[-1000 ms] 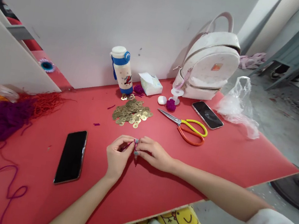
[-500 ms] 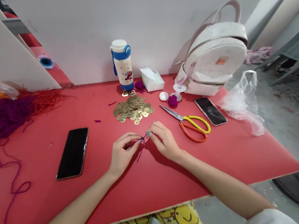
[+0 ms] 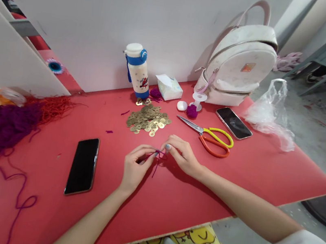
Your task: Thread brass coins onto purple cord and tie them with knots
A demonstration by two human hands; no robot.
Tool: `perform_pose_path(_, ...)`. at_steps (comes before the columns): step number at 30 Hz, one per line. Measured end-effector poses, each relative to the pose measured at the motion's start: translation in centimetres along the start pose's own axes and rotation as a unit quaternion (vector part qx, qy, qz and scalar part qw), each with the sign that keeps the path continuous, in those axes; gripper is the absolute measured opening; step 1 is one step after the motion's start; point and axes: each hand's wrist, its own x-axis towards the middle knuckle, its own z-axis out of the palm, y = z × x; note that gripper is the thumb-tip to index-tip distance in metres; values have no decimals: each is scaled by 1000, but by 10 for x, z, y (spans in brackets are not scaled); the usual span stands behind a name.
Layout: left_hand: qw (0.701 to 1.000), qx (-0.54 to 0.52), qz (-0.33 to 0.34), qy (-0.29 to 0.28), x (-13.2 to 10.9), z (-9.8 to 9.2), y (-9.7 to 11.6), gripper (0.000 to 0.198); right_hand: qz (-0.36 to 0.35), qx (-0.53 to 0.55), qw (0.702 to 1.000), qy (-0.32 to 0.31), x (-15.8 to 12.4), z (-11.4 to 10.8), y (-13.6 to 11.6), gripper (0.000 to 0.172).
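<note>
Over the front middle of the red table, my left hand (image 3: 137, 167) pinches a thin purple string (image 3: 155, 169) between thumb and fingertips. A small knot or crossing shows at those fingertips, one end hanging down and a loop sticking out to the right. My right hand (image 3: 182, 156) is closed close beside it, thumb against the fingers at the string; the exact pinch point is too small to see clearly. Just beyond both hands lies a heap of brass-coloured coins with holes (image 3: 147, 119). Scissors (image 3: 207, 135) with yellow and orange handles lie beyond my right hand.
A dark phone (image 3: 82, 167) lies left, near purple yarn (image 3: 7, 126) and red strands (image 3: 56, 110). Behind the coins stand a bottle (image 3: 136, 72), tissues (image 3: 168, 88) and a spool (image 3: 199, 99). A white backpack (image 3: 239, 68), another phone (image 3: 233, 123) and a plastic bag (image 3: 271, 110) occupy the right.
My right thumb and fingertips have drawn slightly away from my left fingertips, and the string's loop now spreads to the right. The whole view has shifted a little.
</note>
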Motion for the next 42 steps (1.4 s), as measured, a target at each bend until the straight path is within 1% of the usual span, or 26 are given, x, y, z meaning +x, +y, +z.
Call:
perform_pose_path(5,1000,-1,1,3,-1,-1,0,10,16,-10,1000,10,1,2,5,16)
perform_pose_path(9,1000,5,1,6,-1,-1,-1,10,12,6,1000,8,0,3,4,10)
perform_pose_path(15,1000,11,18,1,0,-2,0,9,22,21,1000,6,1,2,7,17)
perform_pose_path(23,999,22,30,-20,2,-4,0,10,30,34,999,-28,4,0,6,12)
perform_pose_path(26,999,10,24,-35,5,-5,0,11,60,54,996,-31,4,1,7,14)
perform_pose_path(30,999,-12,15,-47,6,-5,-2,9,112,121,986,-29,4,1,12,17)
perform_pose_path(34,999,-24,9,-34,6,-5,-3,9,132,171,976,-38,5,1,14,17)
perform_pose_path(37,1000,-20,4,-24,6,-5,-3,9,150,191,969,-33,5,1,11,17)
perform_pose_path(40,1000,-16,0,-20,6,-5,-3,9,150,198,968,-35,5,1,6,19)
perform_pose_path(42,1000,-21,-2,-20,5,-5,-4,9,144,198,968,-54,5,1,3,21)
